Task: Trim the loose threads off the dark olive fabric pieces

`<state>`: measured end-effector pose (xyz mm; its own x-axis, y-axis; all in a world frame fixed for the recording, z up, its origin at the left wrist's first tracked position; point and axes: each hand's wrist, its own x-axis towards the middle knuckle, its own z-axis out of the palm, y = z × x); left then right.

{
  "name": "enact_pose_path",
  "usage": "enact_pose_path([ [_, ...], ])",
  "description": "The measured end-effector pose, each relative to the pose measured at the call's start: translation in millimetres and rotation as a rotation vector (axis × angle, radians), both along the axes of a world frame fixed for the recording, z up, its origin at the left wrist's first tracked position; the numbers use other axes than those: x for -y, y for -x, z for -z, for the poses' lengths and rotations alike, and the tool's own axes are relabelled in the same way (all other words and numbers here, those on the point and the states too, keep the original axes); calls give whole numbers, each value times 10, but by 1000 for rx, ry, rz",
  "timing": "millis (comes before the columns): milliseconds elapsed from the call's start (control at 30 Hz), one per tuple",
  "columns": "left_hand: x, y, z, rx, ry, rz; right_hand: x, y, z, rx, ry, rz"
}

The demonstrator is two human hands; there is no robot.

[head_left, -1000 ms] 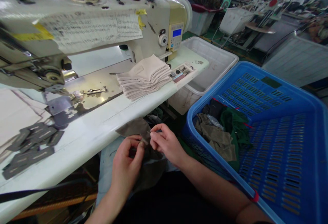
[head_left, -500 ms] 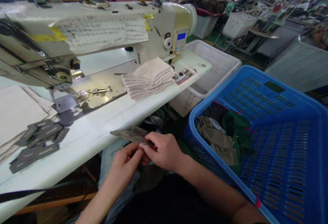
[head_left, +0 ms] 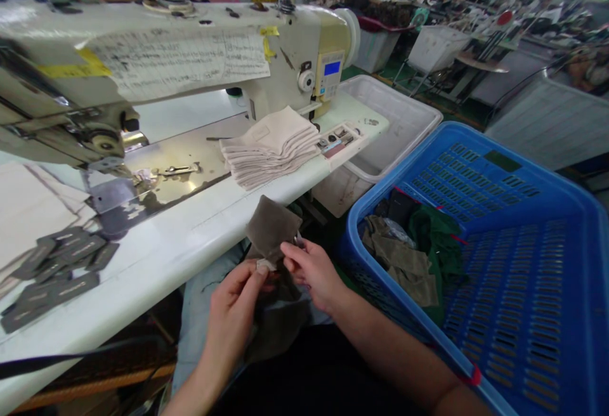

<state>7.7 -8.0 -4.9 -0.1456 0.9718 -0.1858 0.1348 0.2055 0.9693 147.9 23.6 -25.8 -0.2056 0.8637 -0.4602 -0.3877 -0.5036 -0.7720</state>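
Observation:
Above my lap, a dark brown fabric piece (head_left: 273, 224) stands up with a pointed corner toward the table edge. Thumb and fingers of my right hand (head_left: 311, 271) are closed on its lower right side. A small shiny thing (head_left: 297, 238) shows by those fingers, too small to name. My left hand (head_left: 238, 292) pinches a little whitish piece (head_left: 265, 265) at the lower edge of the fabric. More dark brown cloth (head_left: 278, 324) hangs beneath both hands onto my lap.
A sewing machine (head_left: 190, 23) stands on the white table (head_left: 190, 245). Pale folded fabric pieces (head_left: 273, 143) lie near its right end, several dark tabs (head_left: 61, 264) at the left. A blue basket (head_left: 504, 251) with cloth is at my right, a white bin (head_left: 404, 108) behind it.
The brown fabric has turned from lying nearly flat to standing up, its face now visible. My right hand has shifted slightly right, apart from the left. A whitish piece now shows in my left fingers.

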Motion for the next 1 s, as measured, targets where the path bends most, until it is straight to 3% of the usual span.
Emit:
enact_pose_path([
  [67,-24,80,55,-297,-180,-10,29,-50,24,122,-42,134],
  [133,-51,145,80,-466,-278,-13,106,-96,-18,269,-233,316],
  [167,-61,166,82,-504,-298,2,155,-114,-61,339,-371,337],
  [200,-68,177,80,-523,-307,24,204,-124,-112,406,-508,295],
  [300,-63,170,57,-516,-296,78,298,-99,-233,533,-747,-103],
  [367,-43,154,42,-495,-272,81,296,-49,-230,534,-691,-231],
  [533,23,139,45,-497,-271,91,220,27,-49,314,-441,-301],
  [1000,160,142,134,-602,-423,134,229,18,-81,391,-421,-361],
])
